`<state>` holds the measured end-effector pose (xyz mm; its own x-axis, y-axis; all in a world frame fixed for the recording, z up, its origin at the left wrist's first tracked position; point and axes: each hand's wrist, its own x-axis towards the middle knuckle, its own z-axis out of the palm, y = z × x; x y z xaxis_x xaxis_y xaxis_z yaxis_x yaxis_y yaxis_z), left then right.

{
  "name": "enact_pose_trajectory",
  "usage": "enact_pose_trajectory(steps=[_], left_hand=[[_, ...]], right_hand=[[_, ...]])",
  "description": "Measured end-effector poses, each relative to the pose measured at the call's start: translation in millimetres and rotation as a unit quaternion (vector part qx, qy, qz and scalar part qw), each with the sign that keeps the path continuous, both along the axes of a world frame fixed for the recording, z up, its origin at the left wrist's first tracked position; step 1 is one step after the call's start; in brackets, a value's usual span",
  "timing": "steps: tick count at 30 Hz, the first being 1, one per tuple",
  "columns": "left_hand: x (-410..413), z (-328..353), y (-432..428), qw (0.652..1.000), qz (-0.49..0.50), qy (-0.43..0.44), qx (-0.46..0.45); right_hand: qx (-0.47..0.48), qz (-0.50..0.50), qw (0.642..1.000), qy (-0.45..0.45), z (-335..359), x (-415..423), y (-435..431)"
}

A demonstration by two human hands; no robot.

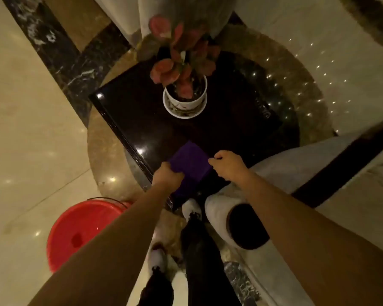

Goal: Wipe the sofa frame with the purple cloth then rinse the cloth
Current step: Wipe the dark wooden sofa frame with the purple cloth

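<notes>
Now left hand [169, 175] pinching cloth [189, 164] edge, right hand [227, 165] closed beside opposite corner, contact unclear. Cloth soft, light, floppy; take by edges, bunch for wiping.

There are some pale letters on the dark worktop [219, 129], near its right edge at about [262, 108]. They are small, blurry and turned sideways, so the word cannot be read. The white pot [184, 106] has small reddish marks on its side, but they are too blurry to tell if they are letters or a drawing. Nothing else in the picture shows any words or numbers.
</notes>
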<state>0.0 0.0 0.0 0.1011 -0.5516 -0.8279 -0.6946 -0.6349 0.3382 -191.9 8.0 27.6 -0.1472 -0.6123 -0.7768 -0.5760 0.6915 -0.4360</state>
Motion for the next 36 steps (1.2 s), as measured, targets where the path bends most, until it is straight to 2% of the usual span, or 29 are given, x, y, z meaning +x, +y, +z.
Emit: enact_pose_trajectory(steps=[4, 8, 12, 14, 17, 19, 22, 25, 28, 31, 33, 36], left_hand=[[-5.2, -53.5, -4.5, 0.973, 0.220, -0.064, 0.034], [-12.5, -91.3, 1.9, 0.942, 0.317, -0.079, 0.080], [-16.2, -120.9, 9.8, 0.930, 0.349, -0.093, 0.069], [-13.9, -129.8, 13.6, 0.922, 0.378, -0.051, 0.072], [-10.0, -129.7, 16.7, 0.900, 0.424, 0.046, 0.089], [-5.0, -115.7, 18.9, 0.888, 0.437, 0.110, 0.089], [10.3, -78.6, 22.6, 0.869, 0.444, 0.196, 0.093], [22.5, -27.5, 33.8, 0.850, 0.438, 0.285, 0.065], [18.7, 39.0, 41.8, 0.855, 0.383, 0.349, 0.011], [-0.2, 108.9, 58.6, 0.857, 0.294, 0.421, -0.045], [-13.5, 145.6, 74.6, 0.860, 0.228, 0.448, -0.088], [-29.5, 181.5, 97.3, 0.881, 0.047, 0.434, -0.184]], right_hand=[[0.009, -0.024, 1.000, -0.005, -50.8, 3.4, -26.4], [0.001, 0.002, 1.000, -0.001, -103.7, 10.1, -39.8], [-0.006, 0.115, 0.988, 0.104, -141.4, 21.0, -39.9], [-0.011, 0.099, 0.989, 0.107, -147.7, 28.3, -38.4], [0.049, -0.019, 0.999, -0.003, -143.6, 33.5, -35.2], [0.077, -0.049, 0.994, -0.051, -128.6, 30.4, -28.5], [0.056, -0.082, 0.991, -0.085, -87.2, 19.8, -14.6], [-0.005, -0.142, 0.983, -0.117, -20.9, 8.3, 13.3], [-0.095, -0.190, 0.968, -0.133, 52.7, 7.9, 46.4], [-0.207, -0.309, 0.916, -0.154, 122.1, 11.5, 99.6], [-0.248, -0.381, 0.874, -0.172, 153.6, 10.8, 139.7], [-0.279, -0.453, 0.828, -0.176, 177.8, 6.7, 200.4]])
